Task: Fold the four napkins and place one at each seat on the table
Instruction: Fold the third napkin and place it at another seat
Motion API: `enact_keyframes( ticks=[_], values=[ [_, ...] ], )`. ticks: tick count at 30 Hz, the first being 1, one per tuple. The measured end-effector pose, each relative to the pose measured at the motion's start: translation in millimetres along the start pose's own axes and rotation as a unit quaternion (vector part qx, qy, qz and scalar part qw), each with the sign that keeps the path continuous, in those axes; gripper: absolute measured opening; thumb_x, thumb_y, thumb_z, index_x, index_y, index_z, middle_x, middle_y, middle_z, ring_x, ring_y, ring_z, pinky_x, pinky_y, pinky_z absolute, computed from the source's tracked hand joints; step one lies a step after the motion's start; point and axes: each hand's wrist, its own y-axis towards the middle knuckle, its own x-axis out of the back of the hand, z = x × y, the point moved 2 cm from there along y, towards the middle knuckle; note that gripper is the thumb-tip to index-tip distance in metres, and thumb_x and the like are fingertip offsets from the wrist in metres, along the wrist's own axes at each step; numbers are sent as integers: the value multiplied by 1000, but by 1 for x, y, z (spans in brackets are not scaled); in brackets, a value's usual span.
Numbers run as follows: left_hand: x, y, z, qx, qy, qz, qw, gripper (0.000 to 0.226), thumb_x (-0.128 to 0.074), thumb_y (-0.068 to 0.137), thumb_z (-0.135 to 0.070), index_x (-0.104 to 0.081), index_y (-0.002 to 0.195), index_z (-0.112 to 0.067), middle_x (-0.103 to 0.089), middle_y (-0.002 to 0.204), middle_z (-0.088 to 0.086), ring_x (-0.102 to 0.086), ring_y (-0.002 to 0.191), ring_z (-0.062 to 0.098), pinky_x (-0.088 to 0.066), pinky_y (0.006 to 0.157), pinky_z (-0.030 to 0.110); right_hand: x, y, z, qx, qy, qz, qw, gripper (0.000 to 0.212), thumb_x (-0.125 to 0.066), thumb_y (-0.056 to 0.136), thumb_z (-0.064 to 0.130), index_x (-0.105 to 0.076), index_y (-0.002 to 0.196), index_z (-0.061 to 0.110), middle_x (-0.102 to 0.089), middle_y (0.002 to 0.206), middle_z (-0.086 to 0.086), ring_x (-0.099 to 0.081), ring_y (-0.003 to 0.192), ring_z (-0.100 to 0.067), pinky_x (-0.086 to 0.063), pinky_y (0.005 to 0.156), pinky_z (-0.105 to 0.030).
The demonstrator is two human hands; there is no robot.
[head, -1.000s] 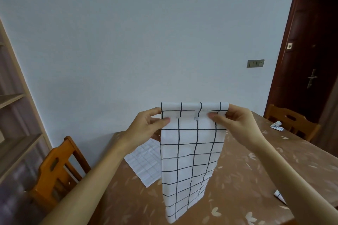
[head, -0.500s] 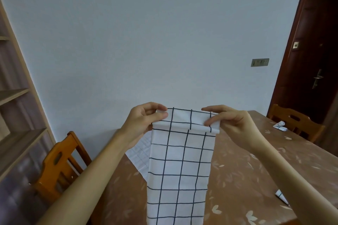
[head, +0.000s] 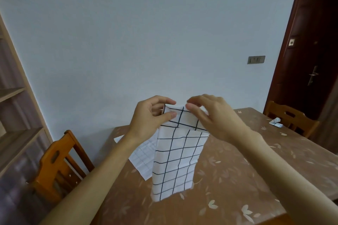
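**Napkin hangs from both hands, long axis straight down to the table**

The white cloth napkin with a black grid (head: 175,159) hangs as a long strip above the brown leaf-patterned table (head: 237,170), its lower end at or just above the tabletop; contact cannot be told. Its top edge is rolled over into a narrow band. The left hand (head: 148,117) pinches that band's left corner between thumb and forefinger; the right hand (head: 215,115) curls over its right end, fingers closed on the cloth. Both hands are equally near, side by side at the top. My judgement: the next fold runs down the strip's length. Behind the strip, on the table, a flat pale checked napkin (head: 142,155) is partly hidden. A small folded white napkin (head: 276,122) lies at the table's far right edge, too small to read.
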Motion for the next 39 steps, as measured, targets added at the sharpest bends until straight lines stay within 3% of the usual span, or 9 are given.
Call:
enact_keyframes(
  ticks=[6, 12, 17, 20, 24, 27, 29, 34, 39],
  values=[
    [-1, -1, -6, 45, -6, -40, 998, 30, -90, 72, -15, -72, 95, -14, -76, 83, -1, -73, 69, 11, -52, 60, 20, -28, 11, 9, 58, -118, -129, 983, 48, -36, 103, 45, -50, 71, 11, -50, 59, 1, -45, 42, -29, -29, 39, -27],
    [13, -8, -10, 38, -64, -67, 995, 19, -83, 75, 0, -68, 88, 2, -75, 77, 13, -74, 64, 18, -59, 60, 24, -15, 11, -11, 80, -125, -153, 977, 61, -28, 104, 54, -44, 64, 11, -39, 48, 3, -37, 39, -30, -24, 42, -24],
    [10, -5, -2, 114, -59, 45, 991, 45, -75, 81, -36, -64, 119, -16, -78, 102, 4, -76, 90, 23, -63, 80, 34, -8, 11, -18, 83, -104, -139, 981, 62, -30, 103, 55, -48, 66, 9, -39, 49, 2, -38, 42, -30, -28, 42, -26],
    [-3, -6, 8, 92, -3, 111, 990, 32, -77, 86, -20, -70, 116, -10, -78, 106, 4, -75, 98, 21, -60, 89, 37, -9, 10, -13, 96, -101, -129, 982, 59, -33, 103, 52, -50, 66, 9, -42, 49, 1, -40, 42, -28, -27, 41, -26],
    [-4, -3, 9, 68, 9, 89, 994, 21, -79, 84, -10, -75, 103, -1, -79, 99, 12, -75, 95, 29, -60, 91, 43, -2, 8, -20, 89, -102, -96, 986, 57, -39, 98, 58, -50, 66, 12, -39, 48, 5, -39, 42, -23, -30, 42, -26],
    [4, 1, 9, 62, 4, 62, 996, 17, -81, 82, -12, -71, 84, 1, -75, 84, 12, -71, 76, 32, -61, 72, 31, 5, -1, -39, -40, 30, -45, 998, 55, -48, 89, 69, -56, 70, 18, -49, 52, 5, -46, 48, -14, -37, 50, -28],
    [9, 2, 10, 65, 1, 37, 997, 26, -82, 82, -13, -61, 68, -6, -58, 71, 15, -52, 65, 24, -46, 56, 22, 11, -14, -46, -131, 191, -16, 973, 48, -60, 82, 68, -64, 80, 21, -60, 66, 6, -52, 59, -8, -40, 58, -22],
    [13, 3, 13, 89, -59, 13, 994, 33, -81, 80, -15, -69, 100, 8, -72, 103, 29, -74, 95, 34, -61, 86, 45, -3, -42, -44, -211, 422, 95, 876, 31, -69, 85, 30, -69, 115, 22, -76, 110, 15, -70, 103, 0, -53, 81, -13],
    [15, 4, 13, 75, -17, 41, 996, 24, -74, 88, -15, -72, 111, -9, -77, 106, 11, -74, 101, 32, -60, 87, 50, -15, -38, -42, -256, 453, 7, 854, 22, -70, 89, 14, -73, 109, 5, -78, 108, -7, -73, 104, -22, -59, 86, -28]
  ],
)
